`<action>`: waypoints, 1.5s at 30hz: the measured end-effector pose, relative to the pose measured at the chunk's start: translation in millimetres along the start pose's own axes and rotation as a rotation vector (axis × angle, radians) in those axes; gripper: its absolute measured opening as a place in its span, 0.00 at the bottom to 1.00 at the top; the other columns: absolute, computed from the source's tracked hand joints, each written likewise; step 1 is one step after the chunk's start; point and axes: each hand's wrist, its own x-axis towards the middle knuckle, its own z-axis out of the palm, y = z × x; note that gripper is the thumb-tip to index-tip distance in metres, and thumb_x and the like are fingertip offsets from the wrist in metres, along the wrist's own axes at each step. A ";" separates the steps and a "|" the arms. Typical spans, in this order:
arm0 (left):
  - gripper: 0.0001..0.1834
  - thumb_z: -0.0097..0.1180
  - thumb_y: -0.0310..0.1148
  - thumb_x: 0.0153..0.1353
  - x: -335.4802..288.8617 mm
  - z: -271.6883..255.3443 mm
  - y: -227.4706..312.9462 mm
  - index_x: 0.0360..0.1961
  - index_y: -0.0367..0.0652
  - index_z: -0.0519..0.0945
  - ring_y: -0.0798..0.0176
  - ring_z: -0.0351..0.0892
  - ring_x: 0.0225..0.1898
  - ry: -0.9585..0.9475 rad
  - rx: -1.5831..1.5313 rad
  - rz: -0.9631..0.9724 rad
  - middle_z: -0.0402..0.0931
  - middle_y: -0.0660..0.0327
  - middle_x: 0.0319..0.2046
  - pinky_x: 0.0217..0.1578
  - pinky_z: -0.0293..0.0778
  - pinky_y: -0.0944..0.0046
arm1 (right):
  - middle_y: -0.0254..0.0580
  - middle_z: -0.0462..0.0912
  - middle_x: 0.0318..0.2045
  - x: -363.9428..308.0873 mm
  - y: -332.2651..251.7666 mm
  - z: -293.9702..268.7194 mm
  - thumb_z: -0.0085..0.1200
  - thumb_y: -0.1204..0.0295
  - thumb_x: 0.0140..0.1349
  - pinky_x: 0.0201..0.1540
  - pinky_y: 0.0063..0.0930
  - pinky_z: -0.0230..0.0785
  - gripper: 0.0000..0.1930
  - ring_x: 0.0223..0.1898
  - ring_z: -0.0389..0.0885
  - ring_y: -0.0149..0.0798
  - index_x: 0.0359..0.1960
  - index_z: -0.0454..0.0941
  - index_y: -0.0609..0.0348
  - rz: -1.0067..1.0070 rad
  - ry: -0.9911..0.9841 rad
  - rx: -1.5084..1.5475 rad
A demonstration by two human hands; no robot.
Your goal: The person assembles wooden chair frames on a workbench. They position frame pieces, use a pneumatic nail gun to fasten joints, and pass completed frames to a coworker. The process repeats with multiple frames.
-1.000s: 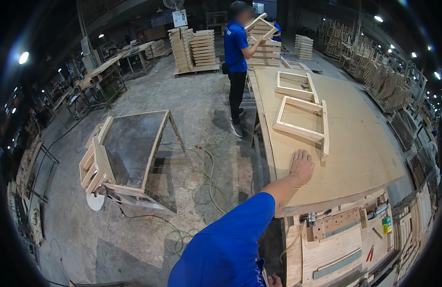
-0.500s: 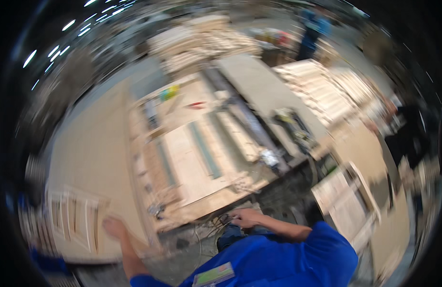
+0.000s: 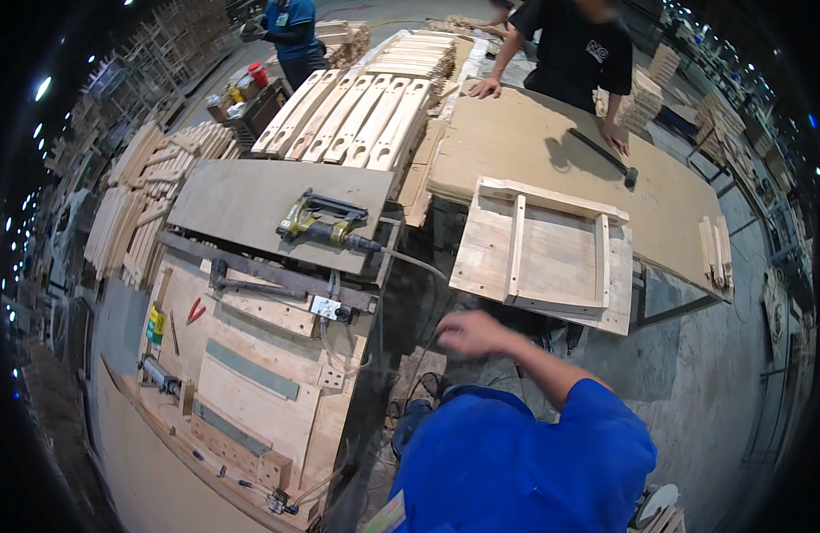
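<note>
My right hand [image 3: 472, 334] hangs in the air in front of my body, slightly blurred, its fingers loosely bent and apart with nothing visible in them. Nearest to it is a wooden frame on a panel [image 3: 481, 258], which overhangs the near edge of a table. My left hand is out of sight. To the left lies a wooden jig [image 3: 308, 431] with two green strips and small clamps at its edge. A green nail gun [image 3: 326, 222] rests on a grey board, its hose running toward the frame.
A co-worker in black [image 3: 574, 53] leans over the tan tabletop [image 3: 490, 133], near a hammer [image 3: 605, 158]. Rows of slotted wooden slats [image 3: 348, 115] lie beyond the grey board [image 3: 241, 191]. Red pliers [image 3: 195, 311] and another hammer [image 3: 250, 286] lie at the jig. Another person in blue [image 3: 292, 35] stands farther back.
My view has swung to the right, bringing the frame and the co-worker's table to the middle. My left hand, earlier beside a slatted wooden piece, has gone out of view.
</note>
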 end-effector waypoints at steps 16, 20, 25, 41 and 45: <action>0.17 0.52 0.32 0.79 -42.5 -10.5 108.2 0.60 0.32 0.81 0.48 0.86 0.50 0.126 -0.600 0.237 0.86 0.48 0.50 0.55 0.79 0.53 | 0.56 0.87 0.50 -76.7 101.1 -116.1 0.69 0.48 0.62 0.57 0.51 0.76 0.29 0.55 0.84 0.63 0.53 0.79 0.58 0.335 0.058 -0.354; 0.17 0.53 0.30 0.79 -79.8 -11.5 144.7 0.62 0.32 0.81 0.49 0.85 0.51 -0.050 -1.032 0.485 0.86 0.49 0.50 0.57 0.79 0.55 | 0.60 0.86 0.50 -50.2 41.9 -111.8 0.66 0.51 0.65 0.58 0.47 0.75 0.29 0.54 0.85 0.60 0.58 0.79 0.62 0.340 0.185 -0.143; 0.18 0.61 0.33 0.76 -231.7 -114.2 298.8 0.61 0.35 0.83 0.61 0.86 0.52 -1.178 -1.331 0.754 0.86 0.53 0.52 0.54 0.81 0.60 | 0.63 0.87 0.48 -20.2 10.2 -85.3 0.62 0.54 0.68 0.58 0.45 0.75 0.27 0.52 0.86 0.56 0.59 0.81 0.64 0.239 0.316 0.272; 0.31 0.74 0.45 0.60 -335.4 -182.1 415.3 0.48 0.30 0.72 0.50 0.85 0.43 -1.421 -1.506 0.752 0.81 0.44 0.41 0.46 0.80 0.51 | 0.62 0.87 0.53 -84.1 128.9 -109.6 0.69 0.58 0.59 0.58 0.47 0.78 0.29 0.51 0.88 0.57 0.58 0.82 0.63 0.751 0.629 -0.221; 0.32 0.73 0.45 0.60 -301.9 -202.6 420.3 0.51 0.31 0.72 0.42 0.86 0.47 -1.344 -1.476 0.874 0.82 0.40 0.44 0.49 0.79 0.47 | 0.45 0.87 0.45 -78.5 140.9 -93.0 0.71 0.59 0.59 0.48 0.39 0.79 0.29 0.44 0.84 0.38 0.57 0.80 0.64 0.603 0.462 0.235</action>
